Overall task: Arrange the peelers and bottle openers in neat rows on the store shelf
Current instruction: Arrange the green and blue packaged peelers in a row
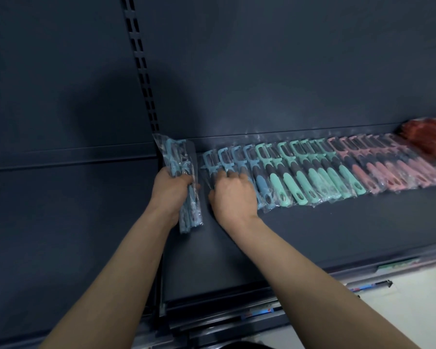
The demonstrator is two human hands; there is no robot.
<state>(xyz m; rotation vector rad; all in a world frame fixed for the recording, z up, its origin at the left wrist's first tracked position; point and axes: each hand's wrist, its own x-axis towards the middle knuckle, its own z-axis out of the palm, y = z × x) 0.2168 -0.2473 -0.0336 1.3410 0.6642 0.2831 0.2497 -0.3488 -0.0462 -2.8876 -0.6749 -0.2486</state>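
A row of bagged peelers lies on the dark shelf (312, 230): blue peelers (233, 159) at the left, then green peelers (312, 167), then pink peelers (388, 165). My left hand (170, 190) grips a bundle of blue bagged peelers (179, 157), held upright at the row's left end. My right hand (233, 195) rests on the leftmost blue peelers in the row, fingers curled over their handles. Whether it pinches one I cannot tell.
A pile of red packaged items (428, 134) sits at the far right of the shelf. A slotted upright (142, 71) runs up the back panel behind the bundle. The shelf's front edge carries price-label strips (257, 312), with a pale floor (400, 311) below.
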